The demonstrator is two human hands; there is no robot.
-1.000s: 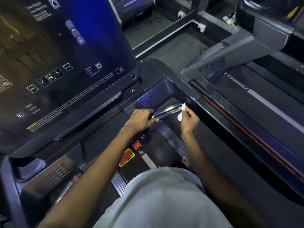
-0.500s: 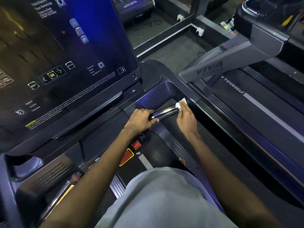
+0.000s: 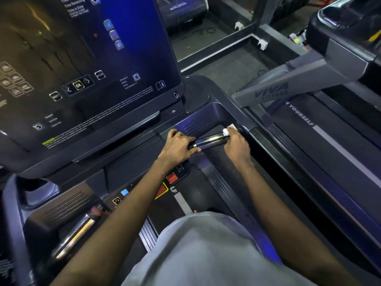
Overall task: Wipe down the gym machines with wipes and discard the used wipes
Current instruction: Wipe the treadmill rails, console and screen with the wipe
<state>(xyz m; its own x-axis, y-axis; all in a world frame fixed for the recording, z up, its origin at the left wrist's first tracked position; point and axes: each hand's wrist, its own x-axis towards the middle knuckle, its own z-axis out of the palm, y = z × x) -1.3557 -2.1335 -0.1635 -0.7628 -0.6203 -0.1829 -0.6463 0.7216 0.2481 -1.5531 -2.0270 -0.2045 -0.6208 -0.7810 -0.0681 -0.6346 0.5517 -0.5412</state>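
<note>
White wipe (image 3: pixel 228 130) sits bunched under the right hand (image 3: pixel 237 146), whose fingers are curled over it and press it onto the far end of the chrome grip bar (image 3: pixel 212 140). Only a corner of it pokes out at the hand's twelve o'clock. A second ago that same wipe hung loose from pinched fingertips, just off the bar's tip; since then the hand has closed down over the end and pushed it right up to where the bar meets the treadmill (image 3: pixel 206 100) housing.

At nine o'clock from there the left hand (image 3: pixel 177 145) grips the bar's near end, as it did before, with bare chrome showing between the two hands.

To me that reads as the wiping stroke having reached the end of this bar, so this part looks nearly finished and the wipe is not yet due for discarding.

Further out, the red stop button (image 3: pixel 172 178) lies at six o'clock of the left hand, the dark console screen (image 3: pixel 82 69) looms at ten o'clock, and a neighbouring treadmill (image 3: pixel 309 87) stands at two o'clock.
</note>
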